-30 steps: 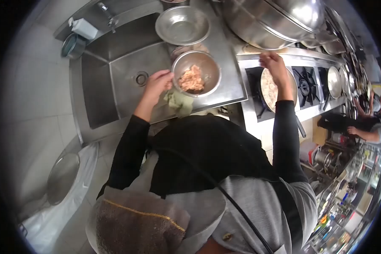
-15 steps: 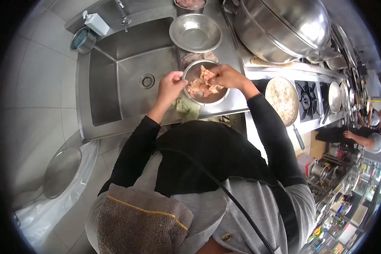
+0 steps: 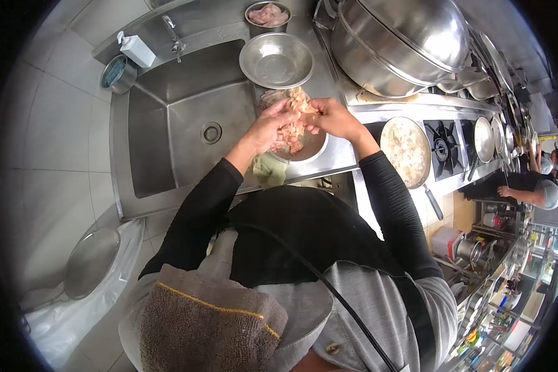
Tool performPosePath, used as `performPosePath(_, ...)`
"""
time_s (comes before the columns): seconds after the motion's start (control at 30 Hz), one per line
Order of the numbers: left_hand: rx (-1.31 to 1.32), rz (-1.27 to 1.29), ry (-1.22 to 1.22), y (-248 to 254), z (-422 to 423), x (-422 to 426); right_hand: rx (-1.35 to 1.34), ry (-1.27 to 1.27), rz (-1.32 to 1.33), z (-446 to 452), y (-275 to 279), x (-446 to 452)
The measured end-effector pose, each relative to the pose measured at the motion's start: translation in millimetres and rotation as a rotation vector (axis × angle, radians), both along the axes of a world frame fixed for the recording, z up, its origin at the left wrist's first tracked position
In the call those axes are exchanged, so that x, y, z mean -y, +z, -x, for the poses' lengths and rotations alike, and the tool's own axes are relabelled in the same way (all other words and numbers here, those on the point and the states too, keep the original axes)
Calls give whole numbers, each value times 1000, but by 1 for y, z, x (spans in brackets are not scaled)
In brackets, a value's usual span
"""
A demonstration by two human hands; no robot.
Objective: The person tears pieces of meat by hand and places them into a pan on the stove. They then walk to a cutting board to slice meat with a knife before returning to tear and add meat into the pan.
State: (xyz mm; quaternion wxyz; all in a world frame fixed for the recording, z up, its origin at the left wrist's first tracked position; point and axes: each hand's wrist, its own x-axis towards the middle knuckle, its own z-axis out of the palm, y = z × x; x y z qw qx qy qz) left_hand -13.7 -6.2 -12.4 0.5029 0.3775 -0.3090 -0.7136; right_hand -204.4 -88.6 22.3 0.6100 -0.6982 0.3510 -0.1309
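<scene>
Lifted meat (image 3: 289,137): since the earlier frame we have raised it from inside the bowl (image 3: 315,147), and our left hand (image 3: 269,127) has gone from the rim to join our right hand (image 3: 335,119) above it.
Worktop (image 3: 341,155): metal, in front of us, between the sink (image 3: 150,146) on our left and the stove (image 3: 441,147) on our right.
Sink: deep, its round drain (image 3: 211,132) showing near the middle.
Stove: beside the worktop, with black grates over its burners.
Big pot (image 3: 384,59): shiny and round, beyond the frying pan (image 3: 433,202).
Frying pan: on the stove, handle towards us, pale bits of food (image 3: 405,146) spread across it.
Basin (image 3: 276,61): wide and shallow, on the worktop just beyond the bowl.
Bowl: metal, next to the sink, under our hands.
Small pot (image 3: 268,29): behind the basin, with pale pink pieces (image 3: 268,14) inside.
Hands: close together, the fingers of each clamped on the meat; we cannot tell whether they touch each other.
Cloth (image 3: 270,172): green, crumpled, at the worktop's near edge beside the bowl.
Meat: reddish and ragged, held between our hands over the bowl, its lower part hanging towards the inside.
</scene>
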Motion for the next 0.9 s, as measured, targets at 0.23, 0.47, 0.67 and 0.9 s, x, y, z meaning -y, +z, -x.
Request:
performPosePath(0.23,-211,42,96,8,9,1,112,-69,-172,-9,9,-8)
performPosePath(0.47,-471,-89,154,6,-22,-2,688,-105,-739,14,1,-4)
performPosePath(0.67,-417,-161,57,7,-1,-7,847,-238,-879,-1,-9,-19)
performPosePath(0.9,-286,-52,-60,-9,3,-9,570,-344,-395,-4,-32,-34)
